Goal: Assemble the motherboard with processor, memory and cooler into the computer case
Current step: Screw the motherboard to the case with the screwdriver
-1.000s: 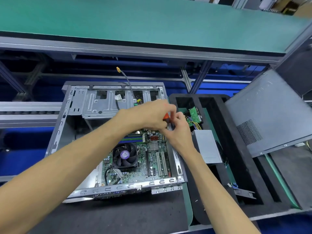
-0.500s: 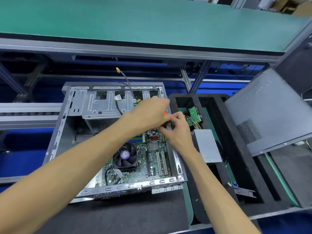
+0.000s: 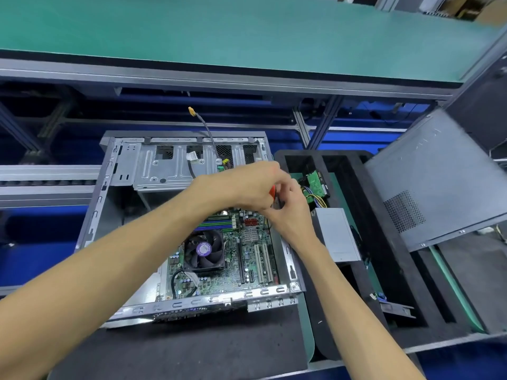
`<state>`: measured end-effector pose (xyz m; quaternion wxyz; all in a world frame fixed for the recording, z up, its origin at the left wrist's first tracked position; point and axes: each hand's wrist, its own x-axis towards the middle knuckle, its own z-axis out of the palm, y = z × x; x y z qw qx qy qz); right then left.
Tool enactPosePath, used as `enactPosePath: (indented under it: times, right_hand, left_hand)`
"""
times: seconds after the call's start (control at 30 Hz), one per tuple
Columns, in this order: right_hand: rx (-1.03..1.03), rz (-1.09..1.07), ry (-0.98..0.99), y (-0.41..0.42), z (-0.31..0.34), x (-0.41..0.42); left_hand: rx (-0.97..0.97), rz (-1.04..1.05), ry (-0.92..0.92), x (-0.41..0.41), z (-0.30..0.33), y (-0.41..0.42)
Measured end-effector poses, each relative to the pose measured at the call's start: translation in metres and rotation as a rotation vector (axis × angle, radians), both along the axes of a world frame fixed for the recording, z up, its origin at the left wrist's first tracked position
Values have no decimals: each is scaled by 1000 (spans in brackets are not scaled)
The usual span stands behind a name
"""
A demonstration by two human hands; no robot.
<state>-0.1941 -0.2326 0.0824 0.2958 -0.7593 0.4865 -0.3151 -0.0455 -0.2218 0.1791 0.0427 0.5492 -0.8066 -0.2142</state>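
The open metal computer case [image 3: 120,187] lies flat on the bench with the green motherboard [image 3: 247,267] inside it. The black cooler fan [image 3: 204,250] sits on the board, and memory sticks [image 3: 216,224] lie just behind it. Over the board's far right corner, my left hand [image 3: 247,185] grips an orange-handled tool [image 3: 272,192], probably a screwdriver. My right hand [image 3: 290,212] meets it there and pinches the tool's dark shaft. The tip and the spot it touches are hidden by my fingers.
A black foam tray [image 3: 384,270] to the right holds a silver power supply [image 3: 337,234], a green drive board with coloured wires [image 3: 315,185] and a small bracket [image 3: 395,308]. The grey side panel [image 3: 439,176] leans at the far right. A cable with a yellow plug [image 3: 192,111] sticks up behind the case.
Both hands stay together at the board's far right corner, shifting only slightly. More of the orange handle shows under my left hand than half a second ago.
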Motion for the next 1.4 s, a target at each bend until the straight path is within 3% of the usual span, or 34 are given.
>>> enactPosePath:
  times: [0.1, 0.17, 0.33, 0.5, 0.87, 1.07, 1.3, 1.4]
  right_hand:
    - [10, 25, -30, 0, 1, -1]
    - [4, 20, -34, 0, 0, -1]
    - [0, 6, 11, -2, -3, 0]
    - [10, 23, 8, -2, -1, -1]
    - [-3, 3, 69, 0, -1, 1]
    - [29, -11, 87, -2, -2, 0]
    - [-74, -22, 192, 5, 10, 2]
    - [-104, -76, 74, 14, 23, 8]
  left_hand:
    - [-254, 225, -170, -6, -7, 3]
    - [-293, 272, -184, -6, -14, 1]
    - [-52, 13, -45, 5, -7, -5]
    - [-273, 219, -105, 0, -15, 1]
    - [-206, -4, -12, 5, -11, 0]
    - [-237, 48, 97, 13, -21, 10]
    - [-89, 256, 335, 50, -14, 31]
    - [-84, 359, 354, 75, -10, 40]
